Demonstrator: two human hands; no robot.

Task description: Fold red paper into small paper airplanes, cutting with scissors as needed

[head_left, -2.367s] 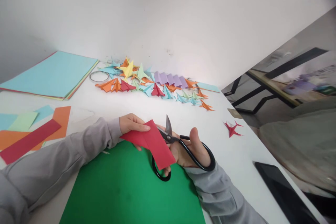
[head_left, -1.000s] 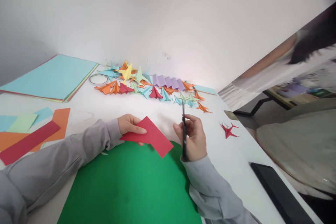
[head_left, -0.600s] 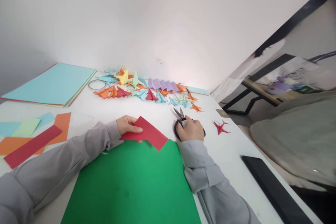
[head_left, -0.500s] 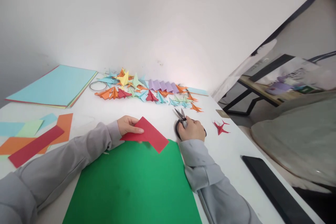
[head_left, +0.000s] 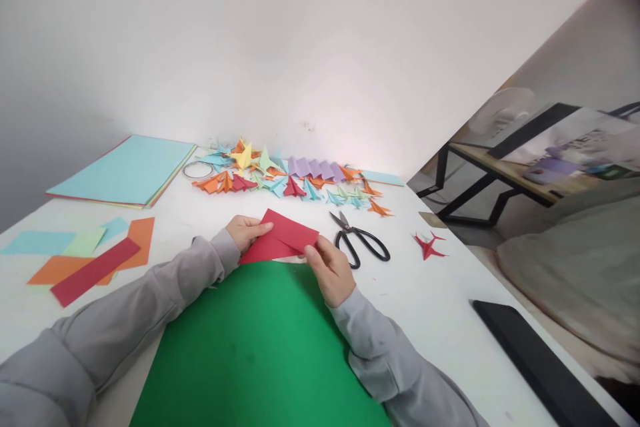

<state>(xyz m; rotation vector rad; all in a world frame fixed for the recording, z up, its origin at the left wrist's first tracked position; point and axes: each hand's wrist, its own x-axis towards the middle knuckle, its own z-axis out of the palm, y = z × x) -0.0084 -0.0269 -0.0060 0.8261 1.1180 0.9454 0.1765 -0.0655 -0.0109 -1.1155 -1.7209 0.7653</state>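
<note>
Red paper [head_left: 280, 237] is held between both hands, just above the far edge of a green sheet [head_left: 260, 340]. My left hand [head_left: 246, 232] pinches its left side, thumb on top. At the right corner, my right hand [head_left: 332, 269] grips the paper between thumb and fingers. A slanting edge across the red paper shows two overlapping layers. Black-handled scissors [head_left: 356, 233] lie on the white table to the right of my right hand, blades parted and pointing away.
Folded paper shapes [head_left: 295, 187] line the wall. A stack of coloured sheets [head_left: 120, 170] lies at the back left, with cut paper strips [head_left: 95, 270] nearer. On the right are a small red folded shape [head_left: 429, 246] and a flat black object [head_left: 535, 360].
My right hand has let go of the scissors, which now lie on the table, and has moved left to grip the red paper. My left hand keeps its hold.
</note>
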